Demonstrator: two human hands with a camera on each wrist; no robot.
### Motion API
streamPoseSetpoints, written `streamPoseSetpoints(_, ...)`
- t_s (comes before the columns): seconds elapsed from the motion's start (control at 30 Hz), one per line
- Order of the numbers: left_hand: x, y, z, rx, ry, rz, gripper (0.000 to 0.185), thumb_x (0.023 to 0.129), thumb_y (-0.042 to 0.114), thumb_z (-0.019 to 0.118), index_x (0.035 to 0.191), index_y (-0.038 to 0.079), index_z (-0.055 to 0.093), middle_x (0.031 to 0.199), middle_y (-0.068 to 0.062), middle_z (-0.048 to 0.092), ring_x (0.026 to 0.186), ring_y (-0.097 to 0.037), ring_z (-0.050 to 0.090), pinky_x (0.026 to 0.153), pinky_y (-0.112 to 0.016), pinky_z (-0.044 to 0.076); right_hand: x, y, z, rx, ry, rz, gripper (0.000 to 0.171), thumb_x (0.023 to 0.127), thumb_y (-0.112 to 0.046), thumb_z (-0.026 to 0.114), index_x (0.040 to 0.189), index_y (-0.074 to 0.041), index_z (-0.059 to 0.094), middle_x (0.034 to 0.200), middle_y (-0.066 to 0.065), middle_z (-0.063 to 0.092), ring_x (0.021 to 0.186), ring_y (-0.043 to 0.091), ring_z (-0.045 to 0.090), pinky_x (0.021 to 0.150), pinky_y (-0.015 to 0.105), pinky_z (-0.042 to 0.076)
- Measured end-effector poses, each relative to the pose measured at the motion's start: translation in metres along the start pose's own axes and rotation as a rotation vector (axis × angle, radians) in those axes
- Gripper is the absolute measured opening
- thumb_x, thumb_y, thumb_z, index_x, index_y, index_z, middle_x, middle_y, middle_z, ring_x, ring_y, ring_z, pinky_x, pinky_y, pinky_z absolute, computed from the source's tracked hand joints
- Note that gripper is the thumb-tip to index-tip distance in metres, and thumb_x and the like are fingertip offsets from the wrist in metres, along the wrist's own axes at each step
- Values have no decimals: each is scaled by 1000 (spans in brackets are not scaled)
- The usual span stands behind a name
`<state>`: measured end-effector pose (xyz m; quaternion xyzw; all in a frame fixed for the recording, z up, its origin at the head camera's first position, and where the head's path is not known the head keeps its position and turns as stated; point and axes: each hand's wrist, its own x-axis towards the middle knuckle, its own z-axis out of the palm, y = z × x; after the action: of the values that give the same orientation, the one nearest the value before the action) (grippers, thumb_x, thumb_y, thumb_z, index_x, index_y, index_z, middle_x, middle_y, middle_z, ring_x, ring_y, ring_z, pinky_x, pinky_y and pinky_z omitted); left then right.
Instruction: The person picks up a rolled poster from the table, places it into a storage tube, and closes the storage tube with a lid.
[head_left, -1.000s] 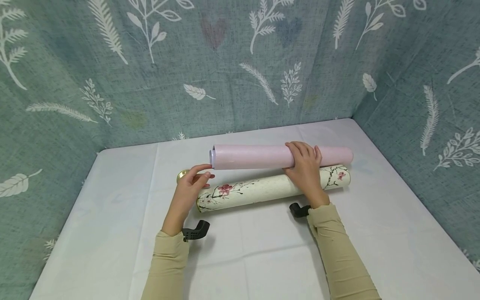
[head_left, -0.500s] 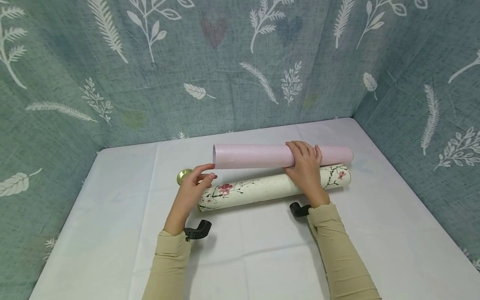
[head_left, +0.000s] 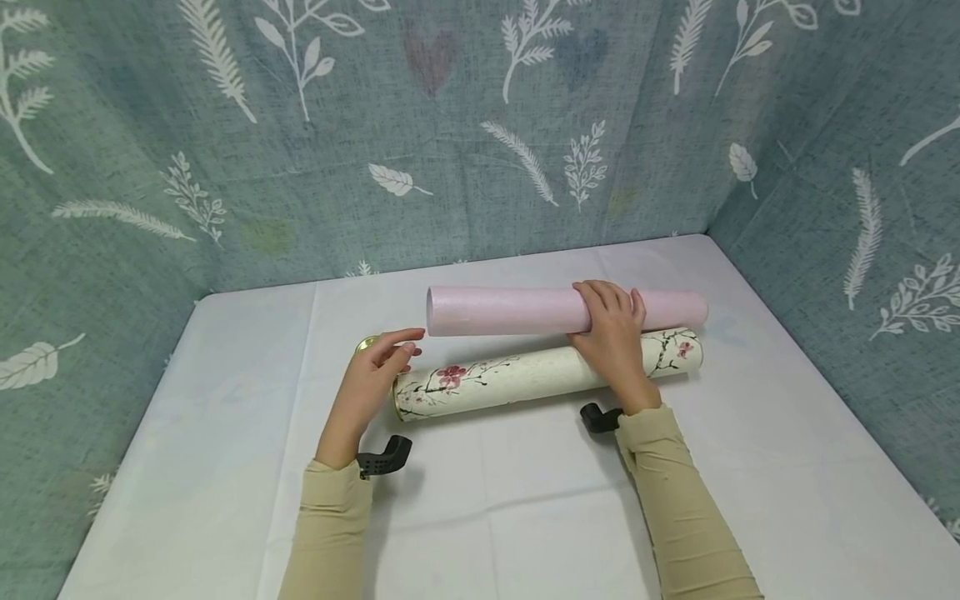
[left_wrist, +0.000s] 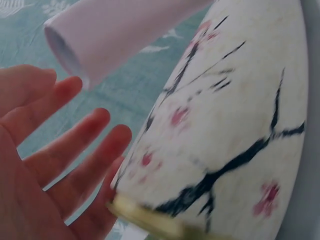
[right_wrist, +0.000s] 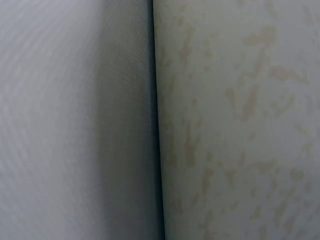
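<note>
A pink paper roll (head_left: 510, 311) lies at the back of the table, its hollow left end facing my left hand (head_left: 367, 383). My right hand (head_left: 613, 346) grips this roll right of its middle, reaching over a cream tube (head_left: 510, 382) with plum blossoms and a gold rim. In the left wrist view, the left hand (left_wrist: 65, 145) has its fingers spread and holding nothing, the fingertips close to the roll's end (left_wrist: 65, 50) and the tube (left_wrist: 235, 125). Only the tube's speckled side (right_wrist: 240, 120) and white cloth show in the right wrist view.
A round gold lid (head_left: 366, 342) sits behind the left hand, mostly hidden. White cloth (head_left: 480, 517) covers the table. Leaf-patterned curtains (head_left: 450, 167) stand at the back and both sides. A black camera mount (head_left: 386, 457) juts from each wrist.
The inner sheet that stuck out of the pink roll's left end no longer shows beyond it. My left hand pushed right, then drew back slightly left, off the roll. The right hand stays put.
</note>
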<state>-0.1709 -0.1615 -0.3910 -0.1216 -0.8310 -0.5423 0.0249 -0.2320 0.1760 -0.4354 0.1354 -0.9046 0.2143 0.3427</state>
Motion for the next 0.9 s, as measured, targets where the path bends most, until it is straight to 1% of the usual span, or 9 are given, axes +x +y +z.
streamPoseSetpoints(0.13,4,-20,-8,67,95,-73,34,90,41,48,117,22,57,111,0,58,96,-19,55,80,-39,43,0,0,1,-6,2,2,70,57,-15,83,120,-17,54,121,3,51,116,26,39,100,53,11)
streamPoseSetpoints(0.17,5,-26,-10,79,124,-106,35,89,45,48,116,25,58,111,2,58,98,-18,54,82,-40,41,1,0,1,-3,4,2,69,57,-15,83,120,-17,54,121,3,51,116,27,39,101,53,11)
streamPoseSetpoints(0.23,4,-31,-14,119,187,-163,37,88,49,47,115,26,58,113,2,57,104,-19,51,86,-43,37,1,0,1,0,4,2,69,57,-16,83,120,-17,54,121,3,51,116,26,39,101,53,10)
streamPoseSetpoints(0.33,3,-38,-20,194,259,-222,36,89,46,47,115,24,58,118,1,53,113,-21,44,91,-47,32,1,0,1,-1,3,2,69,57,-16,83,120,-17,54,121,3,51,116,26,39,101,52,10)
streamPoseSetpoints(0.43,3,-45,-23,262,289,-243,34,91,37,48,117,17,57,126,-5,47,120,-25,38,94,-48,31,1,0,1,-3,0,3,70,57,-16,83,120,-17,53,121,3,50,116,26,38,101,53,10)
streamPoseSetpoints(0.57,4,-54,-24,347,259,-254,37,91,34,47,121,11,54,135,-12,38,124,-33,30,96,-51,27,1,0,1,-6,-5,5,69,58,-17,83,120,-17,53,121,4,50,116,27,38,101,53,10)
streamPoseSetpoints(0.7,4,-61,-20,424,176,-261,42,92,33,47,125,8,49,139,-17,29,125,-40,23,97,-54,22,1,0,0,-13,-9,7,69,58,-17,82,121,-17,52,122,4,50,116,27,38,101,53,10)
streamPoseSetpoints(0.8,3,-65,-17,487,126,-249,43,91,30,49,127,6,47,140,-21,25,124,-44,21,96,-56,22,1,0,0,-9,-8,7,69,58,-17,82,121,-16,53,121,4,50,116,27,38,101,52,10)
streamPoseSetpoints(0.9,2,-68,-15,554,97,-224,42,90,28,51,125,5,49,140,-23,24,123,-48,20,96,-58,22,1,-1,-1,-4,-9,6,69,58,-16,83,120,-16,53,121,4,50,116,27,38,101,53,10)
